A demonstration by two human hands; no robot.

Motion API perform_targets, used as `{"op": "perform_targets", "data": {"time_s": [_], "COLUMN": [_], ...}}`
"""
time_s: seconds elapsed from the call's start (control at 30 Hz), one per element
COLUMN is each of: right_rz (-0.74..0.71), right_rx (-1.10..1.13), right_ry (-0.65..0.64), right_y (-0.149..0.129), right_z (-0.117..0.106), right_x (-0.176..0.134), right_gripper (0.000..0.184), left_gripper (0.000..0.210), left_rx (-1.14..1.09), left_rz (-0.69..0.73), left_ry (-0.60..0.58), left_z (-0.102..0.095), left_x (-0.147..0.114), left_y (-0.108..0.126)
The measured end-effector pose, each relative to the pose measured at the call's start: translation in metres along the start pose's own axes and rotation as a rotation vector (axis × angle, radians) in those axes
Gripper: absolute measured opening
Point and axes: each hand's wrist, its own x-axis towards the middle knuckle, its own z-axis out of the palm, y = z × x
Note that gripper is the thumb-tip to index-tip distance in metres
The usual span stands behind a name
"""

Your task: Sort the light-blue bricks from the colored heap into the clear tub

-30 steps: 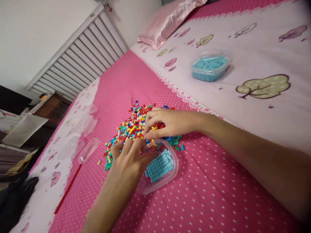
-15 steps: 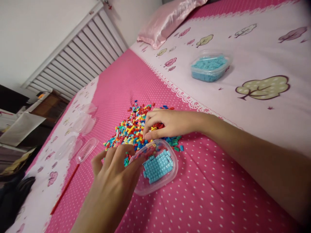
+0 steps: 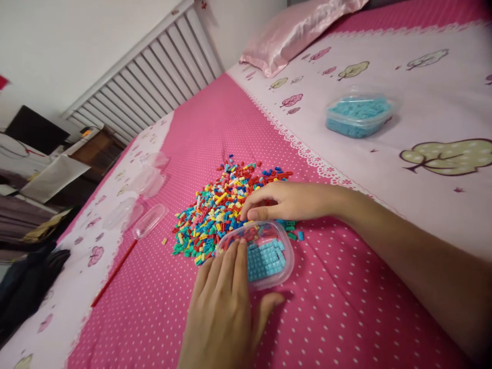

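Observation:
A clear plastic container (image 3: pixel 288 266) lies in front of me, holding a flat light-blue panel of small studded bricks (image 3: pixel 267 259). My left hand (image 3: pixel 223 292) reaches over its near left side, fingers stretched flat across the rim and thumb spread away. Beyond it is a heap of small mixed-colour building bricks (image 3: pixel 207 210). My right hand (image 3: pixel 277 200) rests at the heap's right edge, just behind the container. Its fingers are bent, with the fingertips and thumb tip close together; anything between them is too small to make out.
A clear tub of light-blue bricks (image 3: pixel 357 115) sits at the right on the bed. Clear plastic lids (image 3: pixel 149 220) and a red stick (image 3: pixel 115 271) lie at the left. A pink pillow (image 3: pixel 295 38) and a white slatted headboard (image 3: pixel 154 72) are at the back.
My left hand has gone from curled at the container's left rim to stretched flat over it, thumb out. My right hand stays by the heap, slightly nearer the container. The view has shifted.

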Motion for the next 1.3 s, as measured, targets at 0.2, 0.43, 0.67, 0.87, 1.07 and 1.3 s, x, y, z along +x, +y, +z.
{"op": "perform_targets", "data": {"time_s": [0.2, 0.43, 0.67, 0.87, 1.07, 1.3], "right_rz": [0.009, 0.003, -0.021, -0.044, -0.031, 0.031], "right_rx": [0.015, 0.036, 0.005, -0.056, -0.197, -0.404], "right_ry": [-0.018, -0.023, 0.089, 0.166, 0.442, 0.546], "right_y": [-0.003, -0.006, -0.004, -0.002, 0.002, 0.029], "right_z": [0.0, -0.001, -0.003, -0.001, -0.002, 0.002], "right_x": [-0.001, -0.002, -0.003, -0.003, -0.001, 0.004], "right_gripper": [0.048, 0.043, 0.045, 0.039, 0.029, 0.025], "left_gripper": [0.065, 0.051, 0.045, 0.042, 0.035, 0.022], "left_rx": [-0.099, -0.17, -0.173, -0.168, -0.579, -0.489], "left_rz": [-0.019, 0.003, 0.016, 0.013, -0.265, -0.32], "left_ry": [-0.045, -0.041, -0.083, 0.047, 0.071, 0.014], "left_z": [0.002, 0.005, 0.01, -0.005, -0.024, 0.053], "left_x": [0.017, 0.017, 0.013, 0.01, 0.028, 0.097], "left_y": [0.004, 0.001, -0.006, 0.001, -0.063, -0.136]}}
